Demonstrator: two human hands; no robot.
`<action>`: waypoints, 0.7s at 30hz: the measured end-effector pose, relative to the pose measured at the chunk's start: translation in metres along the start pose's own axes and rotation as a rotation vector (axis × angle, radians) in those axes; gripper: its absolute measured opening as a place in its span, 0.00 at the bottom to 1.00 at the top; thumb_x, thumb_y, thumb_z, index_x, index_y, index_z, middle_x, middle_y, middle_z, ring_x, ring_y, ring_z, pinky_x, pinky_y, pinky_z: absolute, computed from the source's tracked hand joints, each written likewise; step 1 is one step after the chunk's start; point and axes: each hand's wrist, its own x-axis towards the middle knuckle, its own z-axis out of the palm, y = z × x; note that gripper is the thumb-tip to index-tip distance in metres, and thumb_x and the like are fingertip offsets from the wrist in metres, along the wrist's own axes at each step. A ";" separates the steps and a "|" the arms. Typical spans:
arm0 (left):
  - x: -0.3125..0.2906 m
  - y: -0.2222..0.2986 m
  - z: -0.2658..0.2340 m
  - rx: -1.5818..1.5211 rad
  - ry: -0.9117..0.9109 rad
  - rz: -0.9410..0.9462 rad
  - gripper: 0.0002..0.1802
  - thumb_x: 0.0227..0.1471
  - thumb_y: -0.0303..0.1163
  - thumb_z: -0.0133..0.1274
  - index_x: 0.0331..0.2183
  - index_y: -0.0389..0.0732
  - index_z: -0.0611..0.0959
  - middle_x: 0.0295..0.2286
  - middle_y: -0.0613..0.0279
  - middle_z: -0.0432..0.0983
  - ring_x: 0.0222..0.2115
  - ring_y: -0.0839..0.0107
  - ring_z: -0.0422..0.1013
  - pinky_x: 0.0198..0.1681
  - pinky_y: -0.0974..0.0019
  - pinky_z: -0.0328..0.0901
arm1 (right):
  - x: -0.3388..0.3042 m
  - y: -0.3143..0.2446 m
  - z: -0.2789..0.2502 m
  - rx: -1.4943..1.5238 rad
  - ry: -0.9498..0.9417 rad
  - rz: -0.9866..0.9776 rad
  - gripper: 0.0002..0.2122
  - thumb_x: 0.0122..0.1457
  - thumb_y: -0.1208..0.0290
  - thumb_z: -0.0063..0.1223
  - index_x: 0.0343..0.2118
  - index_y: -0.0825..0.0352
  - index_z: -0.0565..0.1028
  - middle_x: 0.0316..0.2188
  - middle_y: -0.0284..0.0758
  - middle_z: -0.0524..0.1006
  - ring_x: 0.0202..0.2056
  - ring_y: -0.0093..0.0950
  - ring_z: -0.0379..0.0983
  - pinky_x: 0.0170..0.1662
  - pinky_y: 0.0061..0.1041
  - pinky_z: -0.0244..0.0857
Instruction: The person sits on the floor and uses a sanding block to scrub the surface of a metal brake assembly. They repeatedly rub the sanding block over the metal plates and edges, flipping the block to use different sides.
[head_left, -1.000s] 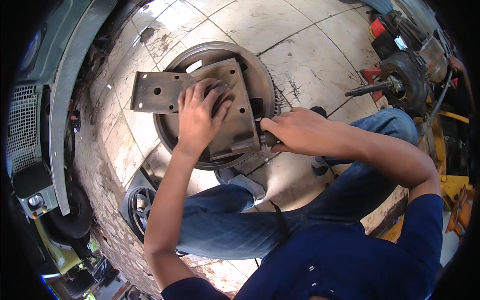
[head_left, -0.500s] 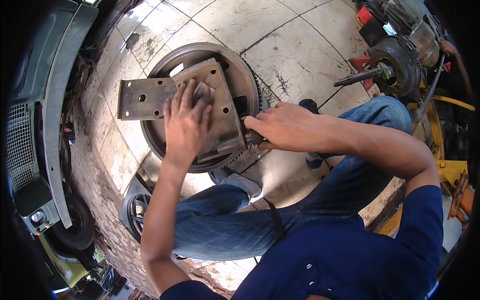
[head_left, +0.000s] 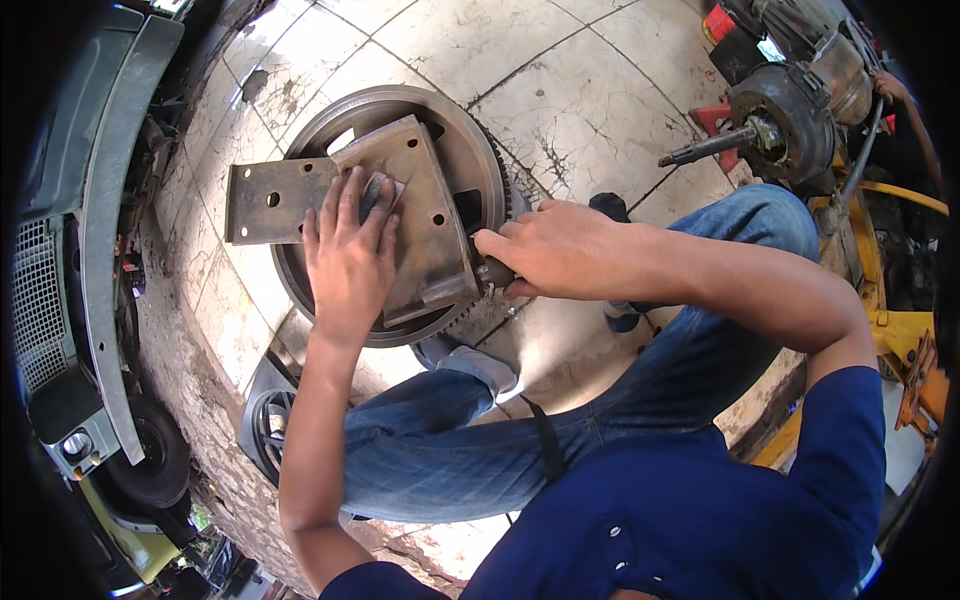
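Observation:
A large toothed flywheel ring (head_left: 480, 140) lies flat on the tiled floor. Across it rests a rusty L-shaped metal bracket plate (head_left: 425, 215) with several holes. My left hand (head_left: 348, 255) presses flat on the plate, fingers spread over a small grey pad of abrasive (head_left: 377, 192). My right hand (head_left: 555, 250) is closed around a dark handle (head_left: 493, 274) at the plate's right edge, beside the ring's teeth. What the handle belongs to is hidden under the hand.
My legs in blue jeans fold below the ring, with a grey shoe (head_left: 480, 365) by its rim. A brake drum on a shaft (head_left: 770, 115) stands at the upper right near yellow equipment (head_left: 900, 330). A vehicle's bumper and grille (head_left: 95, 250) run along the left. A pulley wheel (head_left: 265, 430) lies lower left.
My left hand has slid slightly across the plate with the pad under it. The right hand keeps its grip on the handle. The view has shifted a little.

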 end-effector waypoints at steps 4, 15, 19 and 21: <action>-0.006 0.006 0.003 -0.038 -0.017 0.014 0.20 0.59 0.36 0.53 0.53 0.49 0.81 0.59 0.57 0.68 0.61 0.54 0.63 0.61 0.40 0.58 | 0.001 0.000 0.002 -0.024 -0.011 0.006 0.21 0.58 0.61 0.61 0.45 0.67 0.64 0.32 0.43 0.79 0.38 0.45 0.78 0.40 0.42 0.71; 0.001 -0.002 0.003 -0.042 0.012 -0.019 0.21 0.59 0.35 0.53 0.54 0.46 0.81 0.59 0.55 0.68 0.61 0.54 0.63 0.61 0.40 0.58 | 0.002 0.002 0.001 -0.033 0.033 -0.011 0.22 0.55 0.61 0.63 0.43 0.68 0.65 0.31 0.43 0.79 0.37 0.45 0.78 0.39 0.42 0.71; -0.004 0.009 0.008 -0.111 0.036 0.017 0.20 0.60 0.34 0.53 0.54 0.48 0.81 0.58 0.55 0.70 0.60 0.54 0.65 0.60 0.39 0.59 | 0.003 0.001 0.001 -0.046 0.034 0.000 0.21 0.54 0.62 0.65 0.41 0.69 0.66 0.30 0.43 0.79 0.36 0.45 0.78 0.38 0.42 0.72; -0.001 0.007 0.006 -0.071 0.014 0.012 0.20 0.60 0.35 0.53 0.54 0.48 0.81 0.58 0.55 0.68 0.60 0.55 0.64 0.61 0.39 0.58 | 0.003 0.001 0.000 -0.045 0.057 -0.009 0.21 0.54 0.62 0.65 0.41 0.69 0.67 0.30 0.43 0.79 0.36 0.45 0.79 0.38 0.42 0.72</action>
